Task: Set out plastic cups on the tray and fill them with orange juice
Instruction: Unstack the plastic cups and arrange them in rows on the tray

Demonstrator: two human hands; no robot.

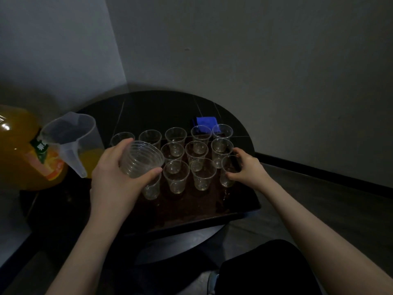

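From the head camera, your left hand [114,167] grips a stack of nested plastic cups [141,159], tilted so the open mouth faces you, just above the left side of the tray [238,211]. Your right hand [247,170] is curled around one single cup [228,171] that stands at the right end of the front row. On the dark tray the other empty cups [176,176] stand upright in three rows, close to each other. The tray lies on a dark round table [148,107]. At the left, a clear jug [72,141] has some orange juice at its bottom, and a big orange juice bottle [23,150] stands beside it. A blue cloth [205,122] lies behind the far row.
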